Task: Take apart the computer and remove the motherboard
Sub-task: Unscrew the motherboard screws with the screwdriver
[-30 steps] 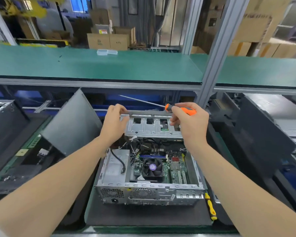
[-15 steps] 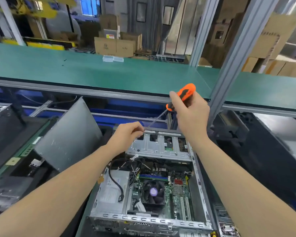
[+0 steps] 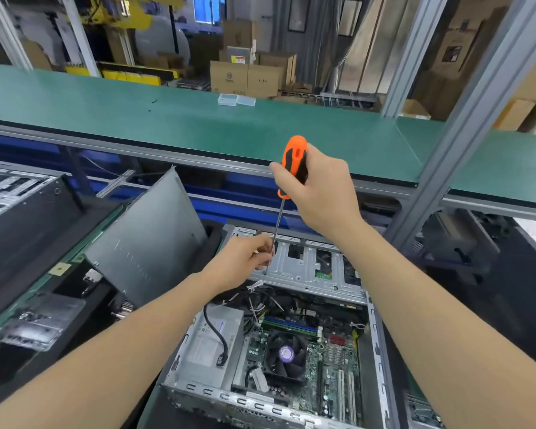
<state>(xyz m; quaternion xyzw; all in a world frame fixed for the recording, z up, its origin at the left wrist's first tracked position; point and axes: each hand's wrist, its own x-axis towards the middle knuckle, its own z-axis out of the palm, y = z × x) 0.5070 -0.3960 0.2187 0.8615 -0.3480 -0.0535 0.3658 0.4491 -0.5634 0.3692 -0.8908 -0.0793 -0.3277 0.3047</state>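
Sitting flat in the open grey metal computer case (image 3: 223, 396), the green motherboard (image 3: 331, 360) lies beside the silver slotted drive bracket (image 3: 307, 269), which likely must come off first; so the right hand (image 3: 319, 193) curls its fingers round the upright orange-and-black screwdriver (image 3: 295, 159) while the left hand (image 3: 245, 261) pinches the shaft, steadying the tip on the bracket

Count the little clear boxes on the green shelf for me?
2. Both lie side by side at the far edge of the shelf: the left box and the right box. None seem hidden.
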